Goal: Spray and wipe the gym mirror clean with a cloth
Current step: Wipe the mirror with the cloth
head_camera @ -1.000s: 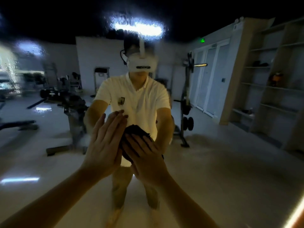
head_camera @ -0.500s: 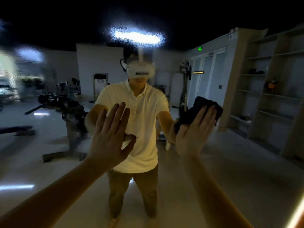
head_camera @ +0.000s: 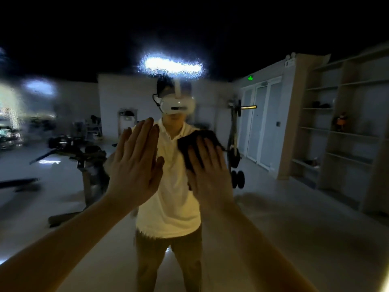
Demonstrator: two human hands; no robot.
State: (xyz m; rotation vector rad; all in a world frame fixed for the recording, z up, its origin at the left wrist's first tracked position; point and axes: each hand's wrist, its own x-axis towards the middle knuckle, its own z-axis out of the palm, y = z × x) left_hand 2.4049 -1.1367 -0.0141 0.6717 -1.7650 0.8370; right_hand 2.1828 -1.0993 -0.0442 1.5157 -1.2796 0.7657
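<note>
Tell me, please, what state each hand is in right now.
Left hand: open, fingers straight, holding nothing.
Right hand: open, flat, pressing the cloth.

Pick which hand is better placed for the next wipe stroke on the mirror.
Right. The right hand already presses the dark cloth flat against the mirror with straight fingers, so it looks ready to sweep. The left hand is bare and spread flat beside it, holding nothing.

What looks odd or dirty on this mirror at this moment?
The mirror looks speckled, as with spray drops, in two places: around the reflected ceiling light and at the far left, where the reflection blurs. The right hand presses the dark cloth lower down, so these patches seem unwiped. Nothing else stands out.
</note>
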